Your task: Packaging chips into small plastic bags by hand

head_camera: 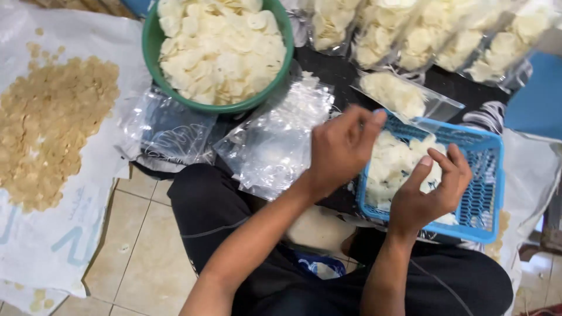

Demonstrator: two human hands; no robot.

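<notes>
While the left hand [339,149] hovers over the near-left corner of the blue basket [489,175], its fingers are curled loosely and it's a bit motion-blurred, so I can't really tell if it's pinching a chip or just empty. The right hand [430,190] sits inside the basket at about 4 o'clock in the view, fingers bent around a small bunch of the pale chips [392,167] piled there.

Progress-wise, looks like a decent chunk is bagged: a row of filled clear bags [421,35] leans along 12 to 2 o'clock, and one partly filled bag [401,93] lies just above the basket. Plenty left though. A flat stack of empty plastic bags [275,140] sits at center, another crumpled bunch [167,126] at 10 o'clock, and the green bowl [153,41] at 12 is heaped with chips. Over at 9 o'clock a spread of browner chips [52,129] lies on a white sack [52,246].
</notes>
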